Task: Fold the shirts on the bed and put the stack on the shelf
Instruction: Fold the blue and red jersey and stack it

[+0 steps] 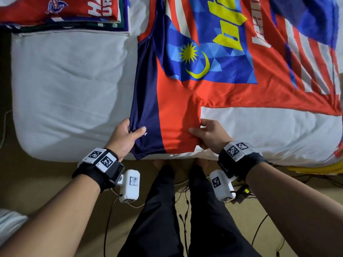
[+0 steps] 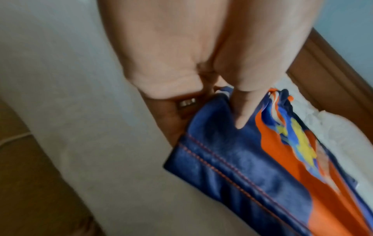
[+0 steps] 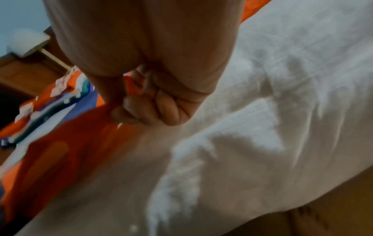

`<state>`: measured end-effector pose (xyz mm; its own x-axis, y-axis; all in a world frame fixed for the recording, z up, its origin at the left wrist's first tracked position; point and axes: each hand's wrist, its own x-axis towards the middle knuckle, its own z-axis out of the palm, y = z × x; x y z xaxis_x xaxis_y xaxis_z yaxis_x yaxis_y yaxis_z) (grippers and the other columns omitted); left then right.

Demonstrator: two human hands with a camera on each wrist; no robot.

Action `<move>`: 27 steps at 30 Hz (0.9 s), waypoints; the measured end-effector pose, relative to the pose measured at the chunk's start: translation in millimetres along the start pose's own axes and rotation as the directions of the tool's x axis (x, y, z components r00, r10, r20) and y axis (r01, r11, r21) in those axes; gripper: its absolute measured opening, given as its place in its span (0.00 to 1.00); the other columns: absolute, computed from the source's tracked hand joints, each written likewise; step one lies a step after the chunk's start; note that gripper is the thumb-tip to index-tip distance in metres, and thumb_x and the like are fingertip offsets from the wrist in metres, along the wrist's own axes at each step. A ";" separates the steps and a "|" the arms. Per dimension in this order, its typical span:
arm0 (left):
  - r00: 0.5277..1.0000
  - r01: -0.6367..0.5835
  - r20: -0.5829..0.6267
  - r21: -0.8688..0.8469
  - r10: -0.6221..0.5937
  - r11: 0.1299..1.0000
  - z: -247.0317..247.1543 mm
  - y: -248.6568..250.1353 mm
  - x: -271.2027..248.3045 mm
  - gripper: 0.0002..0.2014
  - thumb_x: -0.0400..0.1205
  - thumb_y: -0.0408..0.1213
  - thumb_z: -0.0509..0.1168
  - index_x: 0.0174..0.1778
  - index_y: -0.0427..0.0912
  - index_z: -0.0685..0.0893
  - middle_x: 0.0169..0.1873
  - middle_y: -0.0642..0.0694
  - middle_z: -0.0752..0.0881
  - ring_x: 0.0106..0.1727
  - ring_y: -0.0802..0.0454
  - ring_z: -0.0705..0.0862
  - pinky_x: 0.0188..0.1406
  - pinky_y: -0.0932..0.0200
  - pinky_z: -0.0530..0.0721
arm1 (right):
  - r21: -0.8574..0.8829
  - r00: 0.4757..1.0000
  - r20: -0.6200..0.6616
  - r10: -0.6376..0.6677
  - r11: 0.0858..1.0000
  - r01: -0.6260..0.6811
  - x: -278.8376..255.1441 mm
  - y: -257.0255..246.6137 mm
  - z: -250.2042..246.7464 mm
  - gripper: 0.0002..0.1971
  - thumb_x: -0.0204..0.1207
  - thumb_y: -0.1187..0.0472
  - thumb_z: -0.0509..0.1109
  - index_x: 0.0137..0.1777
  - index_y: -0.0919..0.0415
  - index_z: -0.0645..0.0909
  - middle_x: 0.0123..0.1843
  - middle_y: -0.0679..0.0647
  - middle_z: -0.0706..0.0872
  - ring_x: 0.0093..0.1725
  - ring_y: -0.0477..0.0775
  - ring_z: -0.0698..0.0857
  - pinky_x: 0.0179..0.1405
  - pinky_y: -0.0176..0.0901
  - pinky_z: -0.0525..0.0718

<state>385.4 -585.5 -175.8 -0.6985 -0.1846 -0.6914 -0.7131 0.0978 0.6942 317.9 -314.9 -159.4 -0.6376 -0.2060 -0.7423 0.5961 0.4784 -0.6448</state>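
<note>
Now I have the sleeve (image 1: 167, 127) of the orange shirt (image 1: 222, 89) pinched at both corners of its cuff, my left hand (image 1: 124, 138) on the navy side with thumb on top and fingers curled under, my right hand (image 1: 207, 134) gripping the orange side the same way. To fold it well, I judge I should keep the cuff taut between both hands and carry it evenly over the body of the shirt, so the crease runs straight along the shoulder seam and nothing bunches.

The shirt lies spread flat on the bed (image 1: 65, 80), sleeve toward me at the bed's near edge; it is slick orange fabric with a navy side panel, a blue patch bearing a yellow star and crescent, and red-and-white stripes. Beyond the sleeve to the left, at the bed's far side, sits the folded stack (image 1: 65, 13).
</note>
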 end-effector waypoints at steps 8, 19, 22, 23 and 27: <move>0.995 0.098 -0.063 0.638 -0.076 0.764 -5.2 -15.5 -7.1 0.13 0.78 0.48 0.72 0.36 0.43 0.80 0.30 0.44 0.87 0.33 0.41 0.87 0.40 0.44 0.89 | -0.573 0.990 0.091 0.112 0.819 -0.040 6.0 0.0 -7.2 0.14 0.78 0.53 0.72 0.38 0.63 0.85 0.28 0.54 0.89 0.16 0.42 0.78 0.22 0.35 0.76; 0.932 0.102 -0.359 0.404 0.055 0.909 32.0 66.2 46.5 0.27 0.85 0.52 0.65 0.27 0.36 0.72 0.26 0.36 0.76 0.35 0.33 0.77 0.35 0.48 0.69 | -0.604 0.979 -0.063 -0.194 0.788 0.118 40.6 -46.8 -72.2 0.18 0.76 0.51 0.72 0.28 0.56 0.75 0.38 0.62 0.89 0.43 0.65 0.85 0.44 0.54 0.84; 0.889 0.113 -0.451 0.387 0.081 0.915 31.9 62.5 47.5 0.17 0.82 0.42 0.68 0.36 0.30 0.82 0.34 0.31 0.84 0.41 0.29 0.83 0.38 0.45 0.77 | -0.644 0.973 -0.032 -0.230 0.749 0.155 50.6 -60.1 -92.6 0.13 0.76 0.55 0.72 0.33 0.62 0.81 0.38 0.63 0.88 0.43 0.65 0.85 0.44 0.54 0.82; 0.867 0.141 -0.494 0.376 0.070 0.916 28.2 62.7 45.8 0.15 0.82 0.40 0.68 0.38 0.30 0.83 0.35 0.30 0.84 0.42 0.28 0.83 0.39 0.46 0.76 | -0.666 0.971 -0.034 -0.235 0.730 0.154 55.4 -65.9 -99.0 0.13 0.76 0.56 0.72 0.33 0.62 0.81 0.39 0.63 0.88 0.44 0.65 0.84 0.44 0.53 0.82; 0.887 0.230 -0.462 0.387 -0.029 0.893 9.7 74.2 43.5 0.11 0.80 0.40 0.71 0.37 0.36 0.85 0.38 0.32 0.86 0.45 0.30 0.85 0.38 0.50 0.75 | -0.756 0.968 -0.018 -0.249 0.637 0.150 82.2 -102.2 -113.0 0.17 0.75 0.55 0.70 0.28 0.58 0.72 0.38 0.61 0.87 0.45 0.66 0.85 0.43 0.53 0.83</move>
<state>301.5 -576.8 -156.3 -0.5709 -0.6179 -0.5406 -0.8210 0.4235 0.3830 149.4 -284.3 -133.9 -0.7747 -0.3036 -0.5547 -0.0850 0.9193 -0.3844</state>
